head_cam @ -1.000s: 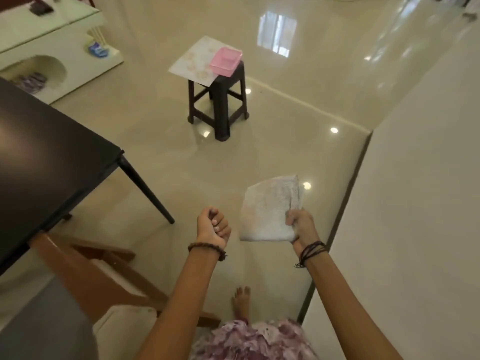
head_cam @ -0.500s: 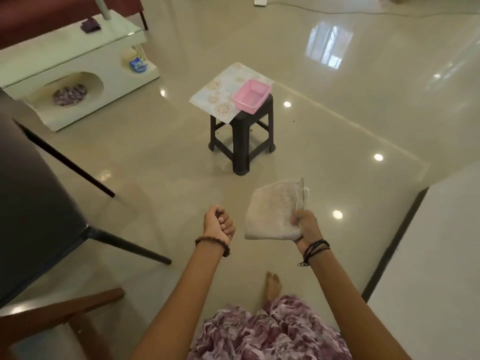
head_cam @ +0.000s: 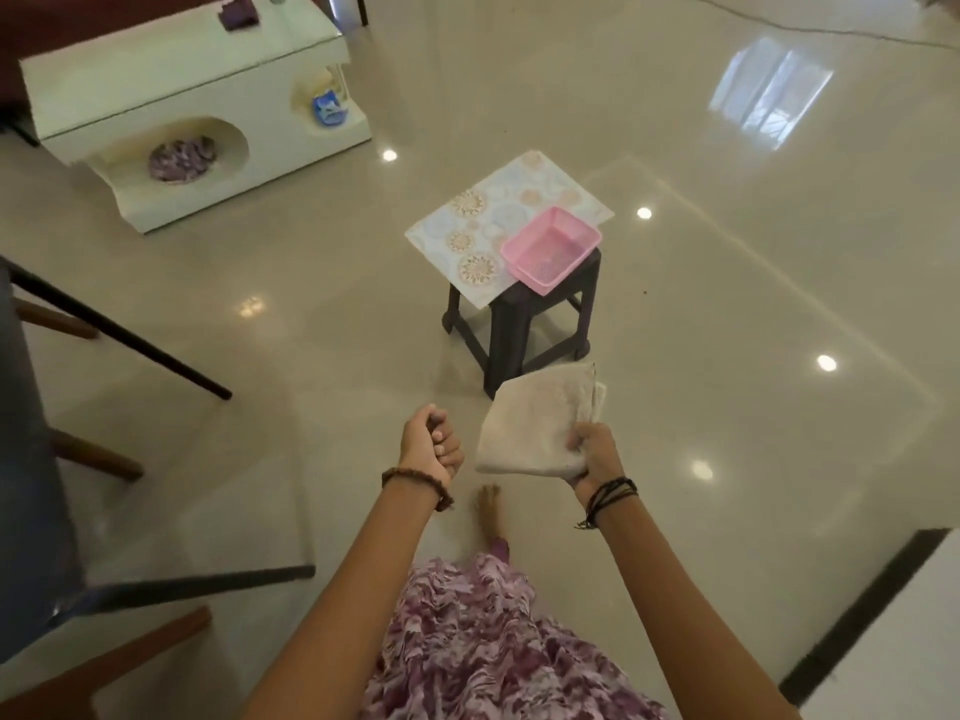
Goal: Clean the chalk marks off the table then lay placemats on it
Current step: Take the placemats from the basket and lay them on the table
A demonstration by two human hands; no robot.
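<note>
My right hand grips a folded grey-white cloth by its right edge, held out in front of me above the floor. My left hand is curled into a fist beside it and holds nothing that I can see. Ahead, patterned placemats lie on a small dark stool, overhanging its left side. A pink plastic basket sits on top of them. The dark table is at the far left edge, mostly out of view, with its slanted legs showing.
A white low cabinet with open niches stands at the back left. Wooden chair parts show at the lower left. A white surface with a dark edge is at the lower right. My bare foot is on the glossy tiled floor.
I have moved away from the table toward the stool, which now looks closer and more central. The cloth stays in my right hand; my left hand stays fisted.
</note>
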